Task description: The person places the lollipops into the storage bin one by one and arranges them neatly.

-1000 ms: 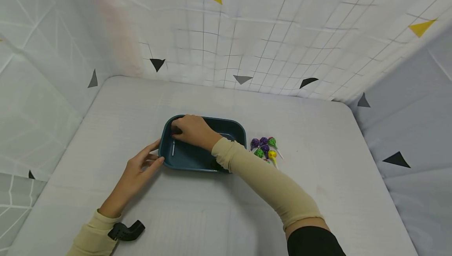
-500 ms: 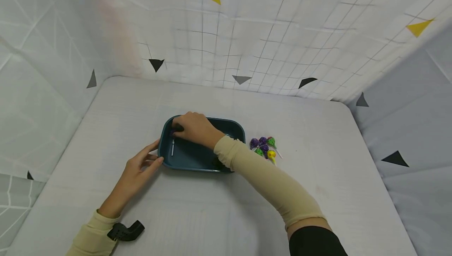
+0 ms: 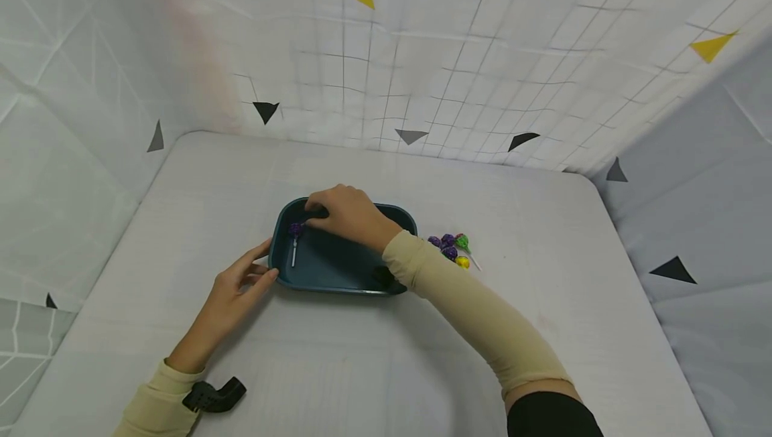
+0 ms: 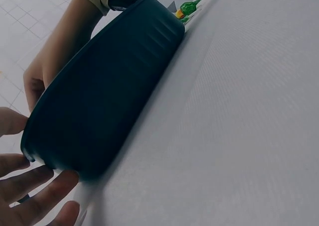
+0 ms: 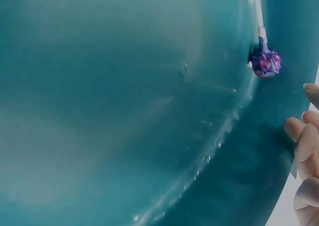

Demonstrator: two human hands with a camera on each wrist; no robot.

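Observation:
A dark teal tray (image 3: 338,288) sits on the white table. Inside, by its left end, lies a purple-wrapped lollipop (image 3: 295,230), its white stick pointing towards the person. My right hand (image 3: 352,216) is over the tray's far side, thumb and fingers apart and holding nothing. In the right wrist view, its fingertips (image 5: 304,141) show at the edge, beside the lollipop (image 5: 266,61). My left hand (image 3: 238,289) touches the tray's left end from outside with extended fingers; the left wrist view shows fingertips (image 4: 65,181) against the outer wall.
Several lollipops, purple, green and yellow (image 3: 462,262), lie bunched just right of the tray, partly behind the right sleeve (image 3: 476,309). A black device (image 3: 214,397) is on the left wrist. White cloth walls (image 3: 434,55) stand at the back and sides.
My right hand has let go of the purple lollipop, now lying in the tray, and moved up and right from it. The left hand stays at the tray's left end.

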